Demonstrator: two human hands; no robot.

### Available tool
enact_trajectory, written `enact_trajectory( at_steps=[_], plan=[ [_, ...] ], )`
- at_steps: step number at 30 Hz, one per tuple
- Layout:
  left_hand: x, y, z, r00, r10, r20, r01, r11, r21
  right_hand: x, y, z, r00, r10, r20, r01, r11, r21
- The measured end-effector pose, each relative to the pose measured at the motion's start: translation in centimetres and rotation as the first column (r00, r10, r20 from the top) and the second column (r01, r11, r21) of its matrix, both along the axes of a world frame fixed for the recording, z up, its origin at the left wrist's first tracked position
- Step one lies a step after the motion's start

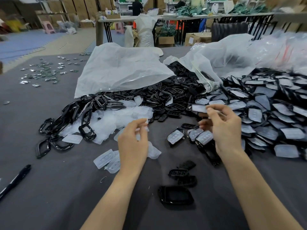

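Note:
My left hand (132,143) hovers over the grey table and pinches a clear silicone pad (141,130) between curled fingers. My right hand (222,128) is raised to the right and grips an assembled piece (199,108), a clear pad set in a black part. A black frame (176,195) and two black button pieces (182,176) lie on the cloth below my hands. Loose clear pads (108,159) lie just left of my left wrist.
Black frames (66,123) are heaped at the left, clear pads (119,120) in the middle, black button pieces (171,95) behind, assembled pieces (269,117) at the right. Plastic bags (123,68) lie behind the heaps. A black pen (15,181) lies front left. Small metal parts (44,72) are scattered far left.

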State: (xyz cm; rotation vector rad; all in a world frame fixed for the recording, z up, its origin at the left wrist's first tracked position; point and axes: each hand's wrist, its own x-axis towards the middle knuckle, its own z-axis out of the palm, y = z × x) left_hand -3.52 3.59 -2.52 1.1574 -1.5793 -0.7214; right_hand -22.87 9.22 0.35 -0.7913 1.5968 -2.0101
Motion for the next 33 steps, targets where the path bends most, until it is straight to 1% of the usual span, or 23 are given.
enact_trajectory(
  at_steps=[1,2,4,6,7,8,10,13,15,18,20,23,27,30,32,33],
  plan=[
    [0.3,-0.3,-0.1,0.992,0.064,0.107,-0.057,0.996,-0.072,-0.6,0.1,0.1,0.998,-0.058,0.009,0.058,0.998,-0.01],
    [0.5,-0.6,-0.4,0.974,0.098,0.204,-0.078,0.991,-0.105,-1.2,0.2,0.2,0.993,-0.114,0.008,0.114,0.993,-0.017],
    [0.6,-1.0,-0.8,0.902,0.08,0.424,-0.07,0.997,-0.04,-2.4,0.4,0.2,0.979,-0.205,0.017,0.205,0.978,-0.032],
    [0.6,-1.1,-1.3,0.786,0.02,0.618,-0.066,0.996,0.052,-3.5,0.6,0.0,0.966,-0.253,0.051,0.255,0.966,-0.03],
    [0.7,-1.1,-1.6,0.752,-0.006,0.659,-0.056,0.996,0.073,-4.0,0.7,-0.2,0.961,-0.27,0.06,0.271,0.963,-0.01],
    [0.7,-1.1,-1.7,0.75,-0.021,0.662,-0.04,0.996,0.077,-4.4,0.7,-0.3,0.957,-0.286,0.047,0.285,0.958,0.013],
    [0.7,-1.2,-1.6,0.781,-0.014,0.625,-0.025,0.998,0.054,-5.0,0.9,-0.5,0.946,-0.319,-0.058,0.323,0.944,0.072],
    [0.6,-0.9,-1.1,0.833,0.029,0.553,-0.047,0.999,0.019,-5.7,1.0,-0.8,0.89,-0.36,-0.28,0.419,0.888,0.191],
    [0.5,-0.7,-1.0,0.866,0.042,0.498,-0.058,0.998,0.017,-6.0,1.2,-0.9,0.87,-0.345,-0.351,0.446,0.855,0.264],
    [0.4,-0.5,-1.0,0.92,0.029,0.392,-0.041,0.999,0.024,-6.5,1.4,-1.1,0.845,-0.332,-0.418,0.48,0.817,0.319],
    [0.3,-0.5,-1.0,0.942,0.036,0.333,-0.043,0.999,0.011,-6.9,1.5,-1.1,0.855,-0.317,-0.41,0.468,0.813,0.348],
    [0.3,-0.6,-1.0,0.964,0.074,0.255,-0.071,0.997,-0.02,-7.1,1.4,-1.2,0.904,-0.288,-0.314,0.398,0.835,0.38],
    [0.3,-0.8,-0.9,0.985,0.127,0.118,-0.12,0.991,-0.063,-7.3,1.2,-1.3,0.913,-0.3,-0.278,0.388,0.851,0.354],
    [0.2,-0.7,-0.9,0.992,0.123,-0.005,-0.123,0.992,0.0,-7.3,1.2,-1.6,0.912,-0.288,-0.291,0.38,0.859,0.343],
    [0.2,-0.7,-1.1,0.996,0.083,-0.027,-0.082,0.996,0.04,-7.2,1.3,-1.6,0.909,-0.288,-0.301,0.386,0.854,0.349],
    [0.2,-0.8,-1.2,0.998,0.065,-0.01,-0.064,0.997,0.041,-7.1,1.4,-1.5,0.901,-0.296,-0.318,0.402,0.846,0.35]
  ],
)
